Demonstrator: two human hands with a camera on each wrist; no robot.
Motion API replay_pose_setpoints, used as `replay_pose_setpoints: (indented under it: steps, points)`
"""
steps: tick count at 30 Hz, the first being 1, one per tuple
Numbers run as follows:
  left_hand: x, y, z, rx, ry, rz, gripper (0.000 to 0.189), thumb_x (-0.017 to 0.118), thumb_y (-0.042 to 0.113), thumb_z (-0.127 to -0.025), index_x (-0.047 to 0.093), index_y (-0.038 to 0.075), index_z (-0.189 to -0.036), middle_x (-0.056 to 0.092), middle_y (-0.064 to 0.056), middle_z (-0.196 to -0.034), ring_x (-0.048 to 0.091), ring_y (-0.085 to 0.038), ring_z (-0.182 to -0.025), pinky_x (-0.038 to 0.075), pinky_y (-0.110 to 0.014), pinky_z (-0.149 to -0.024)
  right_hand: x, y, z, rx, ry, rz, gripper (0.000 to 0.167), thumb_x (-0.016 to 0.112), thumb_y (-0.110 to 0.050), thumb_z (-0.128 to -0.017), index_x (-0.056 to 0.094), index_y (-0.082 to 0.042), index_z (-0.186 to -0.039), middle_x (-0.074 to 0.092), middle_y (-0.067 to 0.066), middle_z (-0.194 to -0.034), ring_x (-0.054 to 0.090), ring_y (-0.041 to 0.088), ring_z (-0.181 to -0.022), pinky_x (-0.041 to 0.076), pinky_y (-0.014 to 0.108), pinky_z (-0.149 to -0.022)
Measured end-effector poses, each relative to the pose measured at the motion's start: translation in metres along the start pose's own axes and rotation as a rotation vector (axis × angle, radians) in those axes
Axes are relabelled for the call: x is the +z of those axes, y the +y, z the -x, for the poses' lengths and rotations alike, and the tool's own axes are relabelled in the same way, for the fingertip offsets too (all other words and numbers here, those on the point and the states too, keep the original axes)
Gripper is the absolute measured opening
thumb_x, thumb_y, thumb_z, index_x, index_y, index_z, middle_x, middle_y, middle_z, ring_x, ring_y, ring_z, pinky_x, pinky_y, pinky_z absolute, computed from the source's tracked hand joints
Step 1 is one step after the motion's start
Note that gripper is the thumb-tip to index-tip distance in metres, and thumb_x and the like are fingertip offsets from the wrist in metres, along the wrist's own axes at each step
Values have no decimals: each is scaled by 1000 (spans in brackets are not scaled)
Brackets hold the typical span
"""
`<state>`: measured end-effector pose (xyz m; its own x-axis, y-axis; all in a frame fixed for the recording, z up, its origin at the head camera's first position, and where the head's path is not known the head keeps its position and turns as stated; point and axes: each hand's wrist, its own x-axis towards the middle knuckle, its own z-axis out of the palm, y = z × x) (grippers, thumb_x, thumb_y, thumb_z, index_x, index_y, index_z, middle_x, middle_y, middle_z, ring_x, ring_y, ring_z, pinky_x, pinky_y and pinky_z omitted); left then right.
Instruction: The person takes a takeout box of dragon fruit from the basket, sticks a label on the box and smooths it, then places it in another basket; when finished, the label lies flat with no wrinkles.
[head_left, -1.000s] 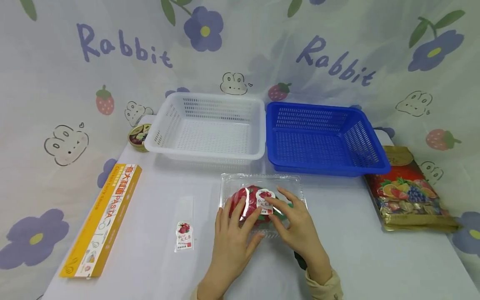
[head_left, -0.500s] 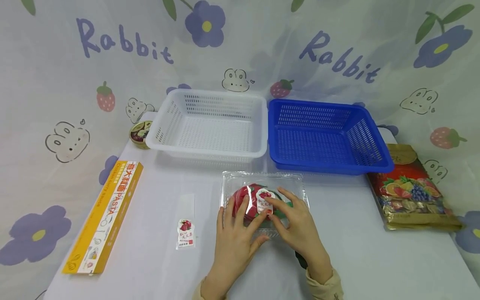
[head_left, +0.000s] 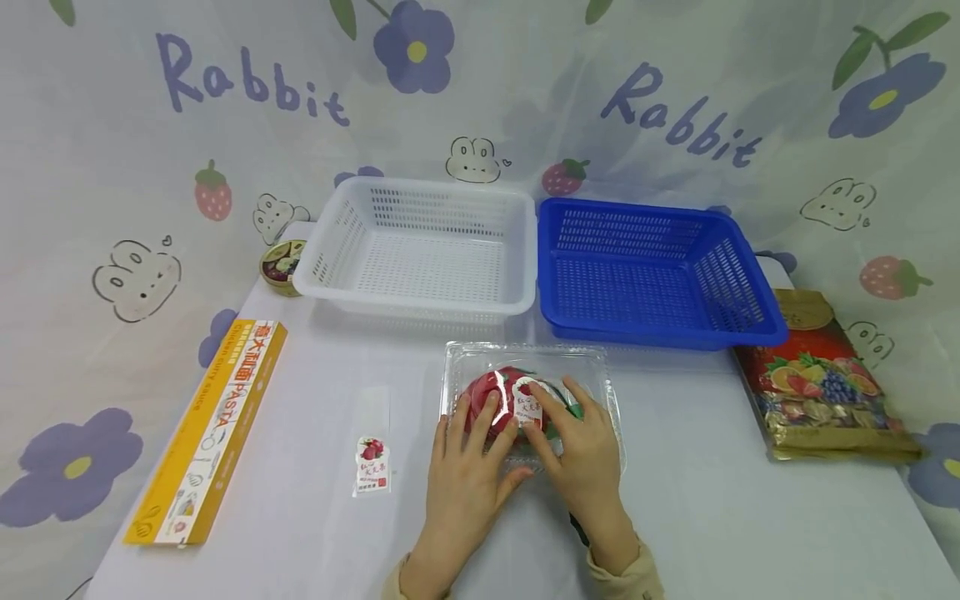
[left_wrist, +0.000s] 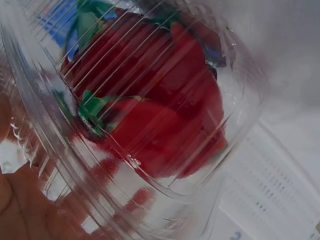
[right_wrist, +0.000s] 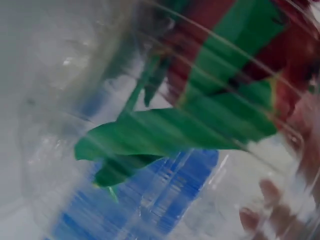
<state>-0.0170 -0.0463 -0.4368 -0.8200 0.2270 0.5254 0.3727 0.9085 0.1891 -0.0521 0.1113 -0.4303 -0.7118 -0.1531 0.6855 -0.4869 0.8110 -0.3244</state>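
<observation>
A clear plastic box (head_left: 459, 367) with a lid stands on the table in front of me. Inside lies a red dragon fruit (left_wrist: 160, 110) with green leaves (right_wrist: 175, 132), which look artificial. A white dragon fruit sticker (head_left: 528, 403) sits on top of the lid. My left hand (head_left: 467, 479) rests on the lid's left side and front, fingers spread. With extended index finger and thumb, my right hand (head_left: 588, 454) touches the lid at the sticker's edges. To the left, a similar sticker on a clear backing strip (head_left: 372, 462) lies on the table. Both wrist views are blurred.
Behind the box stand a white basket (head_left: 431, 304) and a blue basket (head_left: 637, 332), side by side. A yellow pasta box (head_left: 206, 437) lies on the left, a red and gold bag (head_left: 821, 383) on the right. A small round tin (head_left: 281, 265) is beside the white basket.
My right hand has shifted slightly left, its thumb sliding along the sticker's lower part. The left hand stays on the lid in nearly the same place. The head view has tilted a little.
</observation>
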Motion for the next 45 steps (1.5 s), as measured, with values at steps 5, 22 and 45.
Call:
replay_pose_setpoints:
  steps: [5, 22, 45]
  points:
    - [0, 0, -1, 6, 4, -17, 54, 70, 60, -72, 67, 26, -114, 55, -7, -139, 46, -39, -132, 45, -58, -97, 5, -3, 4, -98, 92, 23, 48, 47, -51, -98, 66, -15, -123, 72, 18, -103, 58, 38, -116, 47, 55, -87]
    - [0, 1, -6, -23, 5, -20, 51, 73, 61, -70, 69, 29, -109, 57, -5, -138, 47, -37, -131, 47, -56, -96, 6, 5, 2, -188, 217, 28, 29, 57, -30, -97, 72, -12, -115, 76, 7, -83, 51, 35, -129, 13, 62, -118]
    - [-10, -1, -13, -4, -98, 10, 53, 78, 55, -70, 66, 27, -113, 56, -8, -137, 46, -40, -131, 48, -62, -93, -18, 19, -30, 156, -602, 108, 85, 64, -45, -89, 26, -3, -152, 39, 20, -152, 34, 44, -140, 20, 69, -111]
